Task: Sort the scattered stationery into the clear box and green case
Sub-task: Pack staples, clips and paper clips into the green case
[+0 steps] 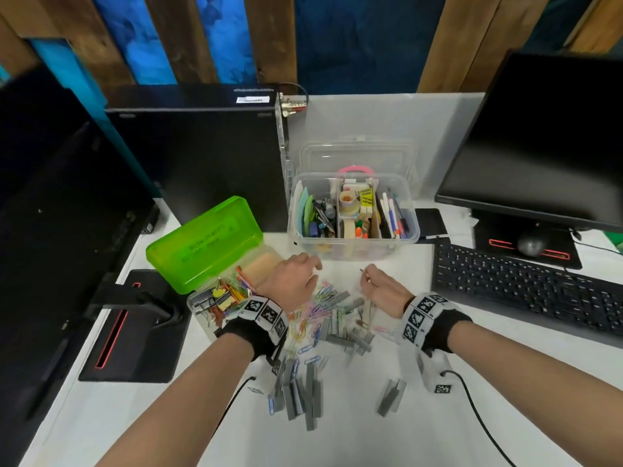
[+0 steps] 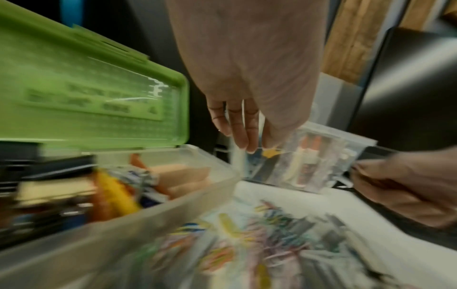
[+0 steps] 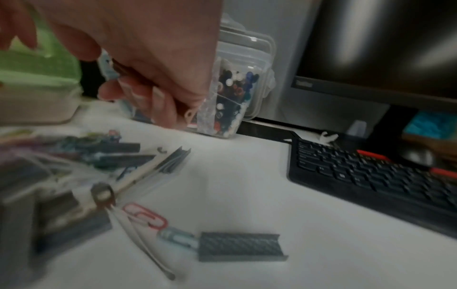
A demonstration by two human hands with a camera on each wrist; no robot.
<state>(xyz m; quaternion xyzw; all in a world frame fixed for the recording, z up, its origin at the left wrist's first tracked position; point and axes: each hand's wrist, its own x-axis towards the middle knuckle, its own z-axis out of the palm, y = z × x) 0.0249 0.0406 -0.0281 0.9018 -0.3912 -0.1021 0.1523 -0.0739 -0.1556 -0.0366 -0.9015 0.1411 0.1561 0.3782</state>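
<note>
The green case (image 1: 202,244) stands open at the left, its clear base (image 1: 215,305) holding binder clips and coloured clips. Behind the pile, the clear box (image 1: 354,214) is open and full of pens, tape and notes. Coloured paper clips (image 1: 317,311) and grey staple strips (image 1: 300,392) lie scattered on the white desk. My left hand (image 1: 303,274) hovers between the case and the pile; its fingers (image 2: 242,133) hang straight and hold nothing. My right hand (image 1: 369,278) is curled beside it, pinching a small thin item (image 1: 361,271) whose dark end (image 3: 117,65) shows between thumb and fingers.
A black keyboard (image 1: 526,291) lies at the right, with a monitor (image 1: 546,139) and a mouse (image 1: 531,244) behind it. A black computer case (image 1: 202,153) stands behind the green case, and another monitor's base (image 1: 135,325) is on the left. Wrist cables trail over the near desk.
</note>
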